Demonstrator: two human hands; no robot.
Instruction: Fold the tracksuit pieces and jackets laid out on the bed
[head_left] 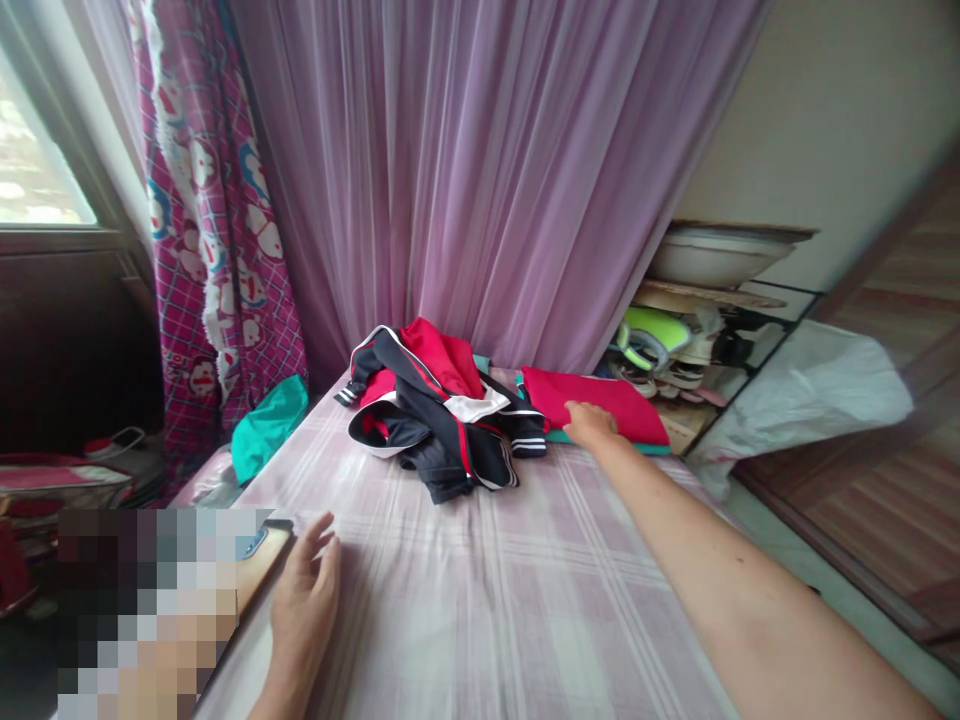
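My left hand (306,575) is raised at the near left of the plaid-covered surface (480,600), its fingers apart and nothing in it. Stretched forward, my right hand (591,420) rests on the near edge of a folded red cloth (630,405), with its fingertips bent; whether they pinch the cloth is unclear. Green fabric shows beneath the red cloth. To the left of that stack lies a crumpled heap of red, black and white clothing (442,400) with striped cuffs.
Purple curtains (450,180) hang behind the surface. Teal cloth (270,425) lies at the left edge. A phone (262,560) is beside my left hand, near a blurred-out area. On the right stand a shoe rack (750,380) and a white plastic bag (825,390).
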